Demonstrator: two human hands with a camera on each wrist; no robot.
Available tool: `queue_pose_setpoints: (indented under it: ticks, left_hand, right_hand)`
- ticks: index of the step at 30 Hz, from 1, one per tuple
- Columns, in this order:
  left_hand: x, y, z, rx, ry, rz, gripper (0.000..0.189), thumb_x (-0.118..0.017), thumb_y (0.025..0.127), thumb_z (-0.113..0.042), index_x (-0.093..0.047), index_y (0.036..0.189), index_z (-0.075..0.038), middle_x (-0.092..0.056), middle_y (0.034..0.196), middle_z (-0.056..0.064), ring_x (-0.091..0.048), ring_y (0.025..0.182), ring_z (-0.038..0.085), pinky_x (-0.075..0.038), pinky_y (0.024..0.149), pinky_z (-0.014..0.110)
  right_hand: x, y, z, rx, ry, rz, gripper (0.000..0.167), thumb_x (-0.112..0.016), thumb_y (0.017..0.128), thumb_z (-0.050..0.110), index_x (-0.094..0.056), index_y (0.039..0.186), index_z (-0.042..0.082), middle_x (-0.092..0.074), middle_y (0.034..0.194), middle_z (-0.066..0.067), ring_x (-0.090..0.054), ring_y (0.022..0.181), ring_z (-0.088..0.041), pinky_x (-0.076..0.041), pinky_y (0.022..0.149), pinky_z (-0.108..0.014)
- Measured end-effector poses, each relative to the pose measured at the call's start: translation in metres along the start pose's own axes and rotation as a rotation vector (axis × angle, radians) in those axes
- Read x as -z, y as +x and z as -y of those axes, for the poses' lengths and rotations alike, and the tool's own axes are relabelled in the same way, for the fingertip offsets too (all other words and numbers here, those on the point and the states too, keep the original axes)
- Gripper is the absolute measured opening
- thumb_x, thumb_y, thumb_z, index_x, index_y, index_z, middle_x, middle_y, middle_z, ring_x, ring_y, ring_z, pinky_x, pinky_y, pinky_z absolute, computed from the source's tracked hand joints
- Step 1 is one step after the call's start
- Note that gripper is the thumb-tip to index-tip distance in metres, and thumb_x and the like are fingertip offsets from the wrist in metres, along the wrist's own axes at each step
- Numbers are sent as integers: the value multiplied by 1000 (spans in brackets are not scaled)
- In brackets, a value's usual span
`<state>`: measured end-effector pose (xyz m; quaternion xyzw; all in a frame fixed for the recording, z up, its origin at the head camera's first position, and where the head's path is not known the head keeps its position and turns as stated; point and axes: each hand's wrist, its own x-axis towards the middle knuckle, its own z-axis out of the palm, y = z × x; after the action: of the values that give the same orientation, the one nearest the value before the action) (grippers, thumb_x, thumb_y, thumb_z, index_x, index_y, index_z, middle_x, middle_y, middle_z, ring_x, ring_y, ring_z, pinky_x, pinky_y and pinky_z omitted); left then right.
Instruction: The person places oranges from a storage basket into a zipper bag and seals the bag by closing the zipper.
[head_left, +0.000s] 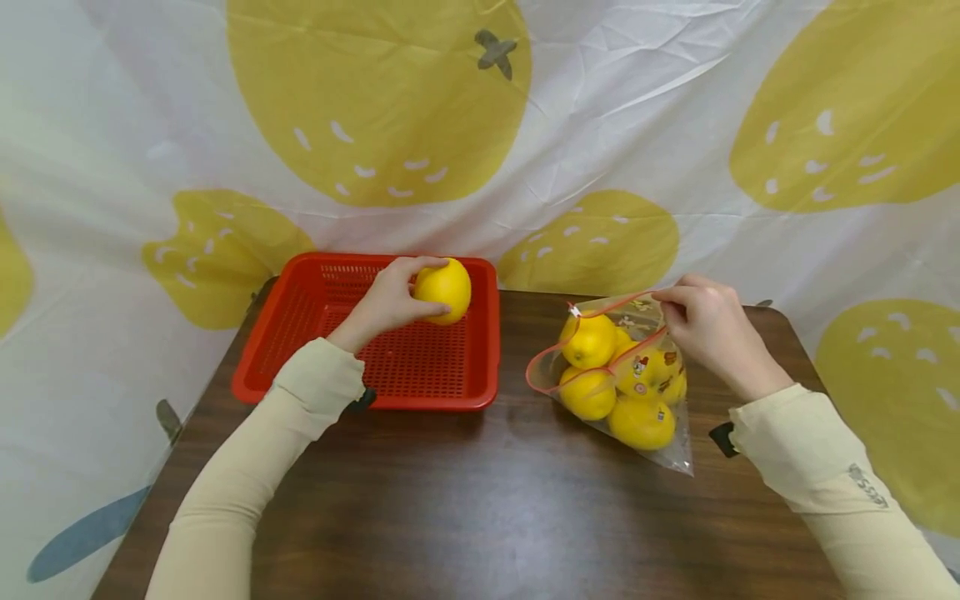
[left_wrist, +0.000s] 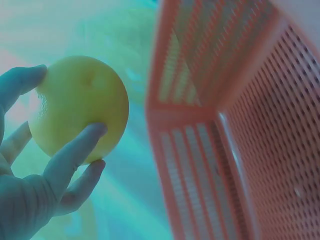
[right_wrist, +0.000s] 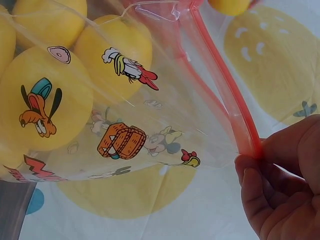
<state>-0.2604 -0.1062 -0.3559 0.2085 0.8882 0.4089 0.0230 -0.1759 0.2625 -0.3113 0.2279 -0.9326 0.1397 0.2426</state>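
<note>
My left hand grips a yellow lemon above the right part of a red plastic basket. In the left wrist view, thumb and fingertips spread around the lemon, and the basket's slotted wall stands beside it. A clear zip bag with a red-edged mouth and cartoon prints holds several lemons. At the bag's upper right corner, my right hand pinches the red zip edge between thumb and fingers. The mouth gapes toward the basket.
Both the basket and the bag are on a dark brown wooden table. Behind it hangs a white cloth with large yellow fruit prints, reaching the table's back edge. A gap of tabletop separates basket and bag.
</note>
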Motion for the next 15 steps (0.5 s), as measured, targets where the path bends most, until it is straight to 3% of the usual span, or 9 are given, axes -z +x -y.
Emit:
queue_pose_setpoints:
  ticks: [6, 15]
  left_hand:
    - [-23, 3, -33, -138, -69, 20, 61, -77, 70, -19, -54, 126, -11, -48, 126, 8, -43, 113, 22, -44, 90, 38]
    - [-62, 10, -68, -247, -140, 67, 60, -78, 69, -19, -55, 125, -14, -48, 123, 7, -45, 111, 18, -45, 89, 33]
  right_hand:
    - [0, 0, 0, -1, 3, 1, 20, -54, 77, -9, -69, 90, -7, -54, 68, -11, -43, 52, -16, -37, 47, -29]
    - [-1, 1, 0, -6, 6, 2, 20, -54, 78, -8, -69, 91, -7, -54, 68, -11, -42, 53, -16, -37, 47, -29]
